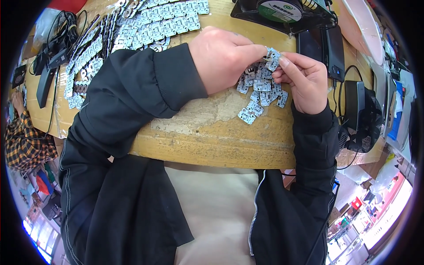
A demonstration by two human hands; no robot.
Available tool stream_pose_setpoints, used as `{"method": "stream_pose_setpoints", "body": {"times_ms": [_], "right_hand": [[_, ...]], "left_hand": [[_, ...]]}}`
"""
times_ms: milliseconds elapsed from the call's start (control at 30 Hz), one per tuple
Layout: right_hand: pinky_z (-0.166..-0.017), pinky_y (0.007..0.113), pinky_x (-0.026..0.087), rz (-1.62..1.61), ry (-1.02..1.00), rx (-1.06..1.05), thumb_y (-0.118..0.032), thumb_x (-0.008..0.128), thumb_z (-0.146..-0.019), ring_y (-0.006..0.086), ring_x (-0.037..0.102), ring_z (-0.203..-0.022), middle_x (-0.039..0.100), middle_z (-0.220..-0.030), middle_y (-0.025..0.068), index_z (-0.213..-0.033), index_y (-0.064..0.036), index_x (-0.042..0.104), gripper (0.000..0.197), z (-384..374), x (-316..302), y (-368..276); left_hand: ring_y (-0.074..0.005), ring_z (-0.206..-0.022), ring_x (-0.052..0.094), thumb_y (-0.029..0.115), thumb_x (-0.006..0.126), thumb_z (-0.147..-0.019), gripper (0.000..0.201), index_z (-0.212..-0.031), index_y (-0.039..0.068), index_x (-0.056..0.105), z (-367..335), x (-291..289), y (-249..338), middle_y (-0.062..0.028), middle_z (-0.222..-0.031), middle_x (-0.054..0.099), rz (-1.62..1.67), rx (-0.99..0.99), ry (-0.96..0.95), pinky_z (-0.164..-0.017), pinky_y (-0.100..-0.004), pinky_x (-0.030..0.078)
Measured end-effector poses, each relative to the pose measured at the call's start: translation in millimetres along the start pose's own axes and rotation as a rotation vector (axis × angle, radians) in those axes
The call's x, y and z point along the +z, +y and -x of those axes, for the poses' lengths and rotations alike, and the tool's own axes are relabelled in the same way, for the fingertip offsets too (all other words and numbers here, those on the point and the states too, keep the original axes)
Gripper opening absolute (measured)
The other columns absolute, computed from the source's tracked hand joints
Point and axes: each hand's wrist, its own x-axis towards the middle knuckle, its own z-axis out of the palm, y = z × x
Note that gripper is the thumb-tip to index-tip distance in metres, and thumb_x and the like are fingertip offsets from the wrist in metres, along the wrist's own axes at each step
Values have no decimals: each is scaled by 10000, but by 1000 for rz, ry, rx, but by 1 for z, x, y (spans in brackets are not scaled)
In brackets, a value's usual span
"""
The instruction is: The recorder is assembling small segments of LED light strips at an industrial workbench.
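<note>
A small light-blue printed circuit board [273, 60] is raised above the table between my two hands. My right hand [308, 81] pinches its edge with thumb and fingertips. From the other side my left hand [227, 57] reaches in with fingers curled and the index fingertip at the board; its thumb is hidden, but it appears closed on the same piece. Just below lies a loose pile of similar small boards [263, 85], several overlapping. A few more boards [247, 115] have spread toward the table's near edge.
Rows of joined board panels [170, 24] cover the far left. Black cables and adapters [55, 57] lie beyond them. A black boxy device with a round green label [280, 11] stands at the back. A black fan [369, 119] is on the right. Far left, a person's checkered sleeve [28, 141] shows.
</note>
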Motion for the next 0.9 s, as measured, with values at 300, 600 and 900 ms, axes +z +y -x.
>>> {"method": "stream_pose_setpoints", "body": {"times_ms": [300, 600, 900], "right_hand": [[-634, 211, 510, 11, -12, -7, -44, 561, -882, 112, 612, -682, 642, -808, 90, -1025, 75, 607, 192, 0, -1, 0], [-629, 208, 509, 8, 9, 30, -58, 557, -887, 106, 612, -666, 642, -791, 86, -1018, 67, 612, 189, -1, 0, -2], [-621, 208, 510, 19, 40, 15, -59, 561, -885, 107, 612, -652, 644, -785, 86, -1006, 66, 612, 181, -1, 2, 0]], "left_hand": [[-264, -652, 648, -12, 671, -702, 251, -948, 16, 634, -1, -2, 0, -124, -749, 643, 24, -24, -17, -553, -301, 529], [-265, -627, 638, 5, 666, -725, 214, -936, 15, 632, -2, -2, -1, -122, -737, 637, 42, -41, 28, -540, -304, 519], [-269, -638, 639, 5, 663, -728, 218, -944, 11, 630, 0, -1, -2, -124, -743, 639, 27, 0, -40, -550, -304, 520]]}}
